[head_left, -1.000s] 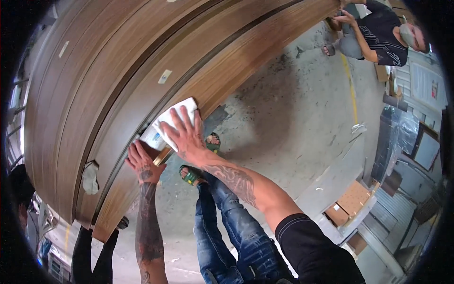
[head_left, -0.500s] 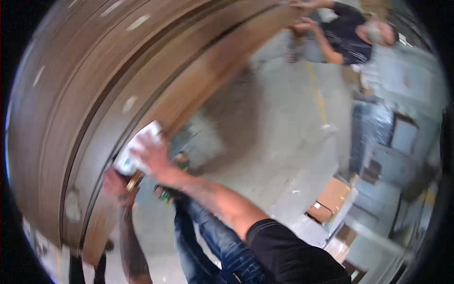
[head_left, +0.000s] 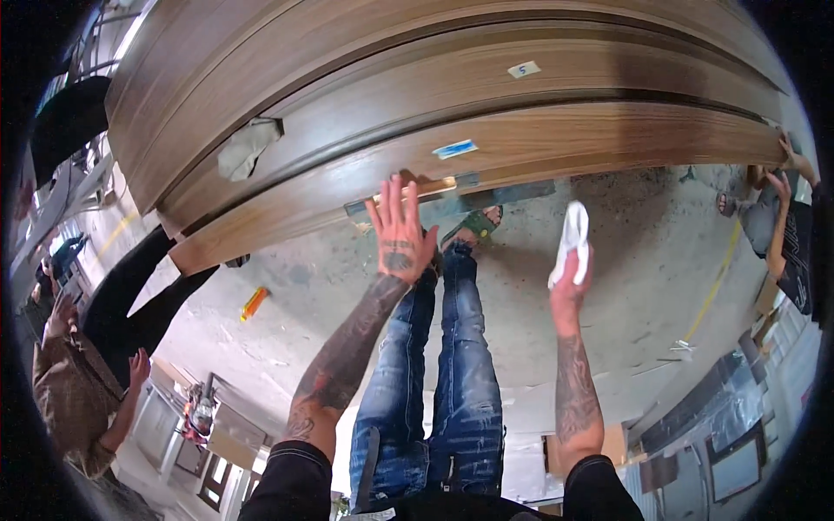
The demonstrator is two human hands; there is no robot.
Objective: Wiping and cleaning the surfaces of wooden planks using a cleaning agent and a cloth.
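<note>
A long brown wood-grain panel (head_left: 321, 182) stretches across the upper view, several similar panels behind it. Fingers spread, my left hand (head_left: 401, 239) is at the panel's near edge, beside a brass-coloured strip (head_left: 439, 186) set in that edge. Whether the fingertips press on the wood is hard to tell. My right hand (head_left: 569, 291) is closed around a folded white cloth (head_left: 574, 227), held over the floor away from the panel. A blue-and-white sticker (head_left: 455, 149) lies on the panel face above my left hand.
On the panels rest a crumpled pale cloth (head_left: 248, 150) and a small label (head_left: 524, 69). A person (head_left: 786, 234) grips the far right end; another person (head_left: 82, 391) stands at left. An orange-yellow object (head_left: 254, 304) lies on the concrete floor (head_left: 512, 339). Plastic-wrapped goods (head_left: 708, 417) stand lower right.
My view has turned. Both hands were together at the panel edge with the white cloth; my right hand has come away to the right holding it, while my left is now spread.
</note>
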